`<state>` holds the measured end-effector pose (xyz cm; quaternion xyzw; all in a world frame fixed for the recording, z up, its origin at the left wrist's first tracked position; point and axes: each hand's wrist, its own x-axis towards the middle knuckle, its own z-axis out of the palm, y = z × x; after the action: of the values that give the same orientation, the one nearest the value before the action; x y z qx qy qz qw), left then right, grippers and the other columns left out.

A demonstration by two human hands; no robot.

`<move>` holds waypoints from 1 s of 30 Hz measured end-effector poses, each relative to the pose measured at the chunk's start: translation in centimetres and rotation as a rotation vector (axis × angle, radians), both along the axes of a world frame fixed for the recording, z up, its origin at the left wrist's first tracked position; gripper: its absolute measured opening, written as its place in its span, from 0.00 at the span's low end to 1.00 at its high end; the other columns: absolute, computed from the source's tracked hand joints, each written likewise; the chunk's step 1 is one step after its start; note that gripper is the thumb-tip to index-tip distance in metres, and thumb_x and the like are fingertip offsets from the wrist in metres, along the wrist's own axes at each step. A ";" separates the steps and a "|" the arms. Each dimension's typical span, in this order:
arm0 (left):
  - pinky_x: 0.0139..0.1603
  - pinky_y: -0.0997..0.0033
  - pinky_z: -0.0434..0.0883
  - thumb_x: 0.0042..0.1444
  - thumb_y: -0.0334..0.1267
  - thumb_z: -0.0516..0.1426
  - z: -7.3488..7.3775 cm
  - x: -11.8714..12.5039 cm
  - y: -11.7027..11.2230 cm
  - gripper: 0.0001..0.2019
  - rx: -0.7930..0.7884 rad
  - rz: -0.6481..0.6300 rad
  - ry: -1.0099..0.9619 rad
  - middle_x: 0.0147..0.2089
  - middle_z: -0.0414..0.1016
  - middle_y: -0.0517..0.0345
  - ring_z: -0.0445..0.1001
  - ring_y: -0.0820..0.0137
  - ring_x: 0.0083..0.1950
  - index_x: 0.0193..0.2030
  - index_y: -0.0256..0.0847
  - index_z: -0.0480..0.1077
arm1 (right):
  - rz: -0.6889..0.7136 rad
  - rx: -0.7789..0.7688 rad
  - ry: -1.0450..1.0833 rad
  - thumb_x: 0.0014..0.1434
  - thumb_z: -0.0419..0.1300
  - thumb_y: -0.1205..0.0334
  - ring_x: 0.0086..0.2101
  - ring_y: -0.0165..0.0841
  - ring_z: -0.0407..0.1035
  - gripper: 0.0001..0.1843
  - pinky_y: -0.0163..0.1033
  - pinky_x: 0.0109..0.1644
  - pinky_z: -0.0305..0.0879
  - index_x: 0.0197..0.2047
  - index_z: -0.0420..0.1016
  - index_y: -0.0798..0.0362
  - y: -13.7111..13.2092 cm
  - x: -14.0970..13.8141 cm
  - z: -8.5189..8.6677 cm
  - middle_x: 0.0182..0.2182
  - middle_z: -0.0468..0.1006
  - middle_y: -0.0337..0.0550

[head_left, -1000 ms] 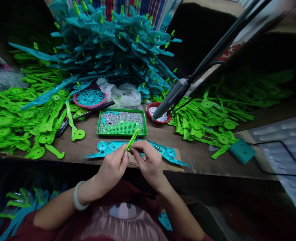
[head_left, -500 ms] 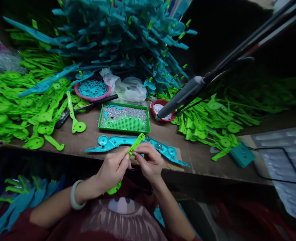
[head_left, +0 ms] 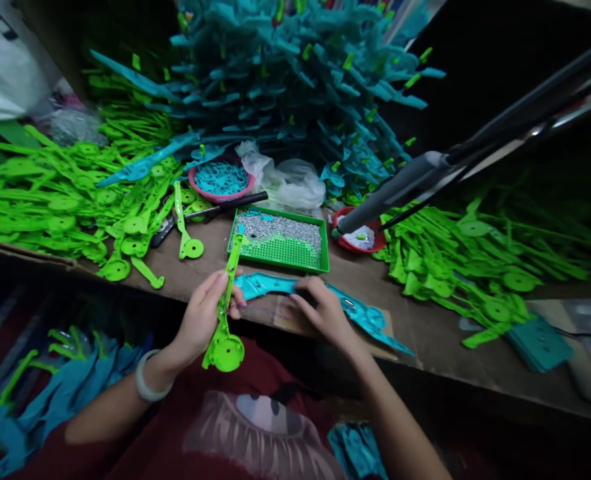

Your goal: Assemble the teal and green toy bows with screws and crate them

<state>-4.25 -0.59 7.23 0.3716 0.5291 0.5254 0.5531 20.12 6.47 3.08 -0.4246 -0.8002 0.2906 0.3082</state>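
My left hand point(head_left: 206, 317) is closed round the middle of a bright green plastic arm point(head_left: 227, 352), whose round disc end points toward me and whose narrow end rises over the tray's front left corner. A curved turquoise plastic piece point(head_left: 263, 284) lies along the table edge. Over its middle is my right hand point(head_left: 323, 308), fingers bent and apart, with nothing visible in it. Whether its fingertips touch the turquoise piece I cannot tell. Just beyond stands a green tray point(head_left: 278, 265) holding many small silvery metal bits and a few turquoise pieces.
A pink basket point(head_left: 248, 189) of turquoise bits and a red basket point(head_left: 358, 248) of white bits stand behind. A grey pen-shaped tool point(head_left: 390, 193) slants over the red one. Green part heaps point(head_left: 40, 200) flank both sides; turquoise parts point(head_left: 285, 100) pile up at the back.
My right hand has come away from the green arm to the right, over the turquoise piece. My left hand has tilted the arm more upright, showing its disc. The view has shifted left.
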 end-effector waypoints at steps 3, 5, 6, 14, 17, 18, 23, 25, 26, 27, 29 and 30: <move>0.42 0.72 0.70 0.68 0.49 0.50 0.4 -2.9 -2.7 0.18 0.017 -0.098 0.311 0.37 0.77 0.56 0.73 0.72 0.37 0.39 0.39 0.75 | 0.116 0.066 -0.111 0.65 0.58 0.61 0.38 0.37 0.73 0.06 0.45 0.44 0.70 0.41 0.75 0.51 -1.0 3.7 -0.6 0.36 0.79 0.46; 0.38 0.73 0.69 0.68 0.49 0.50 0.3 -4.0 -3.9 0.17 -0.017 -0.118 0.356 0.38 0.78 0.56 0.71 0.73 0.34 0.40 0.40 0.74 | 0.113 0.097 -0.112 0.64 0.59 0.61 0.39 0.38 0.74 0.05 0.46 0.45 0.71 0.42 0.76 0.50 -2.1 4.9 0.2 0.38 0.80 0.47; 0.35 0.74 0.69 0.68 0.49 0.51 0.2 -4.3 -4.0 0.16 -0.035 -0.098 0.317 0.38 0.78 0.57 0.70 0.73 0.32 0.43 0.41 0.73 | 0.094 0.109 -0.088 0.63 0.59 0.61 0.41 0.38 0.74 0.06 0.48 0.46 0.71 0.42 0.76 0.50 -2.6 4.8 0.9 0.40 0.80 0.47; 0.40 0.74 0.75 0.59 0.41 0.60 0.3 -2.0 5.0 0.12 0.074 0.058 -0.083 0.42 0.79 0.54 0.78 0.72 0.39 0.45 0.40 0.63 | 0.150 -0.519 0.242 0.63 0.60 0.54 0.40 0.33 0.74 0.23 0.40 0.44 0.72 0.59 0.65 0.50 -1.1 -3.6 4.3 0.42 0.79 0.44; 0.39 0.74 0.76 0.58 0.43 0.61 -1.0 -2.3 6.4 0.14 -0.001 0.041 -0.036 0.44 0.80 0.52 0.80 0.71 0.40 0.43 0.40 0.62 | 0.088 -0.498 0.183 0.63 0.59 0.56 0.30 0.28 0.68 0.10 0.33 0.34 0.65 0.43 0.74 0.53 1.0 -4.0 3.0 0.30 0.75 0.37; 0.39 0.73 0.77 0.58 0.44 0.61 -1.6 -2.5 6.3 0.15 -0.036 0.031 -0.003 0.45 0.80 0.51 0.81 0.71 0.40 0.43 0.39 0.62 | 0.077 -0.469 0.151 0.63 0.59 0.56 0.29 0.27 0.67 0.10 0.33 0.33 0.62 0.38 0.74 0.54 1.5 -3.8 2.4 0.29 0.74 0.37; 0.32 0.73 0.78 0.58 0.48 0.61 -4.0 -2.9 5.4 0.17 -0.175 0.024 0.118 0.44 0.82 0.50 0.81 0.71 0.33 0.43 0.39 0.61 | 0.078 -0.462 0.097 0.62 0.60 0.56 0.26 0.27 0.62 0.10 0.32 0.29 0.57 0.37 0.76 0.54 1.5 -2.5 0.0 0.25 0.72 0.36; 0.32 0.72 0.79 0.58 0.48 0.61 -4.1 -2.6 5.4 0.17 -0.187 0.055 0.128 0.42 0.82 0.50 0.81 0.71 0.32 0.43 0.39 0.61 | 0.075 -0.465 0.110 0.62 0.60 0.54 0.27 0.28 0.65 0.11 0.33 0.30 0.60 0.42 0.76 0.53 1.2 -2.2 -0.3 0.28 0.74 0.37; 0.33 0.71 0.80 0.58 0.47 0.61 -4.1 -2.5 5.4 0.17 -0.186 0.074 0.133 0.42 0.82 0.51 0.81 0.70 0.32 0.43 0.39 0.61 | 0.079 -0.465 0.109 0.62 0.60 0.54 0.28 0.29 0.67 0.12 0.33 0.30 0.62 0.44 0.76 0.52 1.0 -2.0 -0.3 0.29 0.76 0.38; 0.33 0.70 0.80 0.58 0.47 0.61 -4.2 -2.4 5.5 0.17 -0.183 0.092 0.140 0.41 0.82 0.51 0.81 0.70 0.32 0.44 0.39 0.61 | 0.090 -0.462 0.103 0.63 0.60 0.53 0.29 0.30 0.69 0.13 0.34 0.31 0.64 0.46 0.76 0.52 1.0 -1.9 -0.4 0.31 0.77 0.39; 0.34 0.68 0.81 0.58 0.48 0.62 -4.3 -2.4 5.8 0.18 -0.192 0.100 0.150 0.40 0.82 0.52 0.81 0.69 0.32 0.43 0.40 0.61 | 0.138 -0.443 0.088 0.64 0.58 0.53 0.32 0.32 0.72 0.13 0.35 0.34 0.67 0.48 0.76 0.50 1.0 -1.7 -0.4 0.33 0.79 0.41; 0.34 0.68 0.81 0.57 0.48 0.62 -4.4 -2.5 5.9 0.18 -0.203 0.091 0.154 0.39 0.82 0.53 0.81 0.69 0.32 0.43 0.39 0.61 | 0.169 -0.425 0.078 0.65 0.58 0.54 0.33 0.33 0.73 0.13 0.36 0.35 0.68 0.48 0.76 0.50 1.0 -1.6 -0.4 0.34 0.80 0.41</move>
<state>-6.79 5.29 2.80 0.3285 0.6369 0.4636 0.5211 18.54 7.46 2.70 -0.3999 -0.7413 0.4935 0.2170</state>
